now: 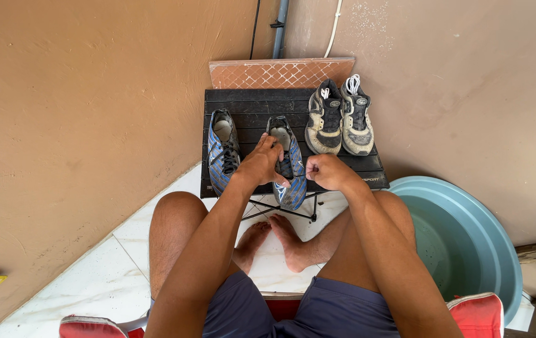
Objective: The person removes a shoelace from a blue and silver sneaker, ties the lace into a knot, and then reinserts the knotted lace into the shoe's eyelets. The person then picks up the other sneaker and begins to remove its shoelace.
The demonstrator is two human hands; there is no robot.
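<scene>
— Where do we have our hands?

— Both over the small black slatted table (252,103). Our left hand (260,164) lies across the blue striped shoe (288,164) at the table's front middle, fingers curled together around its laced upper, so the shoe sits steady with its toe hanging just past the table's front edge. Our right hand (329,172) is a closed fist just beside that shoe, toward the table's right front; it looks pinched on a lace, but we cannot tell for sure.

— And the other shoes?

— The matching blue shoe (223,149) rests on the table's left side, opening up, apart from our hand. The worn pair of grey-and-black sneakers (339,119) stands side by side at the table's back right corner, white laces bunched at the tongues, out of our reach.

— What are the surfaces like?

— The blue shoes look synthetic, slim and pointed, with pale stripes. The sneakers are rounder, scuffed and dingy. Behind the table a reddish patterned tile (280,73) leans on the rough plaster wall. Right of the table sits a smooth, round light-blue plastic basin (468,244), and beneath the table the floor is glossy white tile.
</scene>
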